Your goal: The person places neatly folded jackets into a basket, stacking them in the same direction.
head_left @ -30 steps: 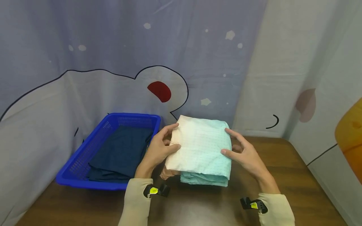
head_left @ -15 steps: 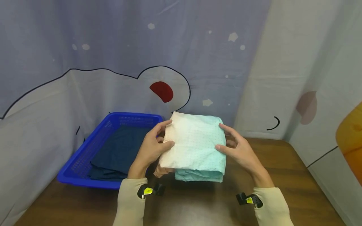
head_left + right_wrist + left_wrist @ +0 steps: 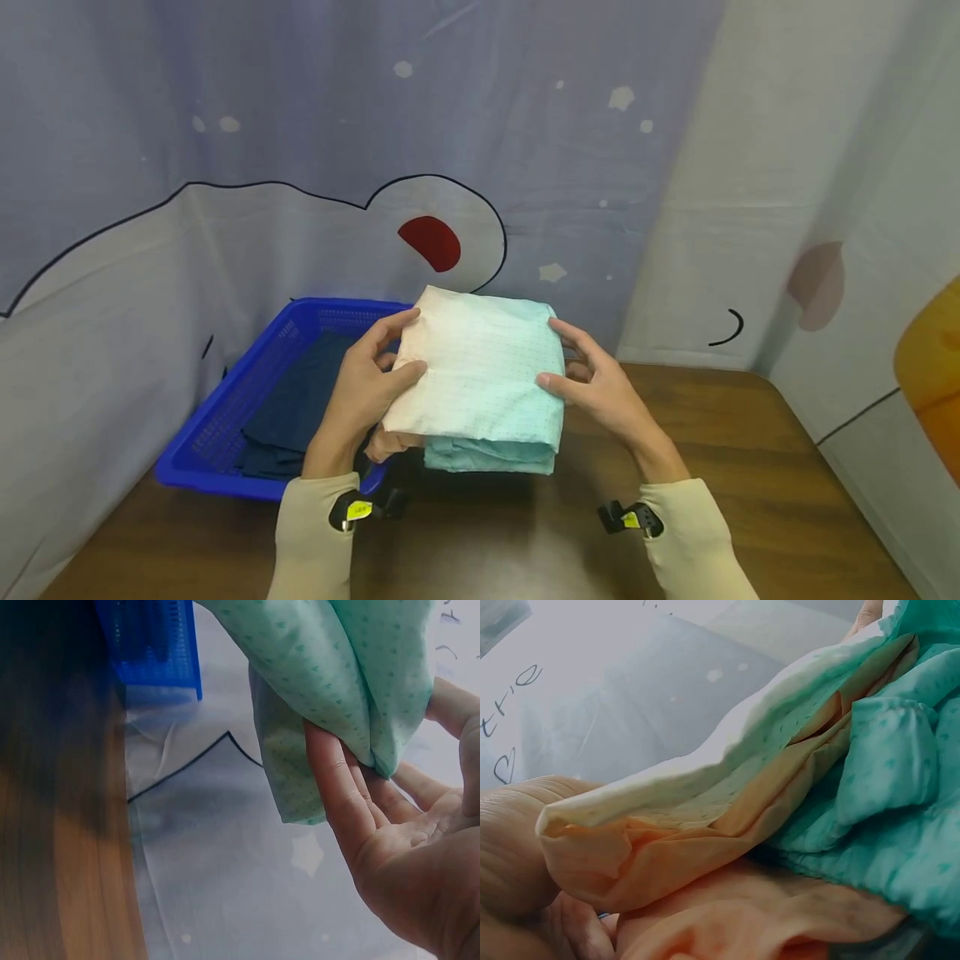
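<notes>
A folded cloth (image 3: pixel 483 367), cream on the left and fading to mint green on the right, is held up above the table in the head view. My left hand (image 3: pixel 360 392) grips its left edge, thumb on top and fingers partly hidden beneath. On the opposite edge, my right hand (image 3: pixel 600 387) holds it the same way. Peach and teal layers of the cloth (image 3: pixel 667 862) show from the side in the left wrist view. In the right wrist view, the fingers (image 3: pixel 341 787) of my right hand support a green dotted fold from below.
A blue plastic basket (image 3: pixel 217 487) stands on the left of the wooden table (image 3: pixel 720 467), with dark navy folded fabric (image 3: pixel 288 408) inside. The held cloth and left hand overlap its right side. A printed curtain (image 3: pixel 555 167) hangs behind the table.
Both hands have carried the folded cloth leftward and slightly up, so it now covers part of the basket's right side. The grip looks the same.
</notes>
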### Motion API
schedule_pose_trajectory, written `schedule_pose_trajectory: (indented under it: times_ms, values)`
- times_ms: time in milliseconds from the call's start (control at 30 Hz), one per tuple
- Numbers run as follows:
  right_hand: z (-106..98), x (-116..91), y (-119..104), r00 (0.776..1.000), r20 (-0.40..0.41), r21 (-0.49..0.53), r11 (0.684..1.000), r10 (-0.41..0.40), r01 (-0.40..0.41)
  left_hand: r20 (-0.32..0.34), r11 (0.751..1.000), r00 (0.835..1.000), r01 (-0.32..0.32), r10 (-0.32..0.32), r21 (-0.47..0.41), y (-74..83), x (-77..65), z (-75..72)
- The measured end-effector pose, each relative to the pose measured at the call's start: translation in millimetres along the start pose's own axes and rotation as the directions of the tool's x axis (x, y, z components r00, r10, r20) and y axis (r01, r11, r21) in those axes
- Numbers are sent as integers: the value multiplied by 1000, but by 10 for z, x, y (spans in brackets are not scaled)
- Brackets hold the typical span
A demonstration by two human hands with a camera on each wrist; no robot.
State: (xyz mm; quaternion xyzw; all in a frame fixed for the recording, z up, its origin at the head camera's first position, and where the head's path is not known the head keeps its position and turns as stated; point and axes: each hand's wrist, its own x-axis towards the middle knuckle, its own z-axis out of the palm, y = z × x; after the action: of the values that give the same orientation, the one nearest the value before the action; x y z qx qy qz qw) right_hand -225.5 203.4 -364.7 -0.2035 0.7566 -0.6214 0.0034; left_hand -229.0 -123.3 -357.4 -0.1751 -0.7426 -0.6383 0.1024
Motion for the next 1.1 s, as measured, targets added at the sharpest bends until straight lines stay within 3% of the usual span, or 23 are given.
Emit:
schedule_pose_trajectory:
  times_ms: [167,467,633,933,1100]
  values:
    - [137,82,-27,1000,23,2,1000,-10,10,-31,1000,999,17,-18,-10,-9,-22,-120]
    - [384,242,-40,999,48,33,999,-15,14,-77,996,996,61,-55,72,-27,-50,-380]
    - [545,327,-77,997,70,-7,1000,-22,23,-103,993,992,82,-73,87,-5,-91,-531]
    - [780,465,-128,995,101,34,999,-24,20,-177,989,977,132,-118,66,9,-153,-729]
    - [887,520,-137,994,108,33,999,-22,19,-188,982,973,153,-131,113,15,-180,-845]
